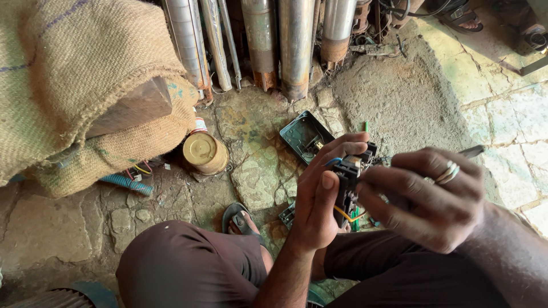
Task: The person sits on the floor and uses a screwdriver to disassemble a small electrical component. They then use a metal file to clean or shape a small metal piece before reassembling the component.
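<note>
My left hand (pixel 318 194) grips a small black electrical part (pixel 348 177) with blue and yellow wires hanging from it, held in front of my knees. My right hand (pixel 425 197), wearing a ring, holds a thin dark tool (pixel 471 151) whose tip meets the part; its far end sticks out to the right. A green wire end pokes up just above my left fingers. On the stone floor beyond my hands lies an open dark box cover (pixel 305 136).
Burlap sacks (pixel 74 74) and a wooden block fill the left. Several metal pipes (pixel 297 40) stand at the top. A round brass-coloured can (pixel 204 152) and a blue hose (pixel 125 183) lie on the cracked floor. My sandalled foot (pixel 242 219) rests below. Another person's foot (pixel 465 17) shows top right.
</note>
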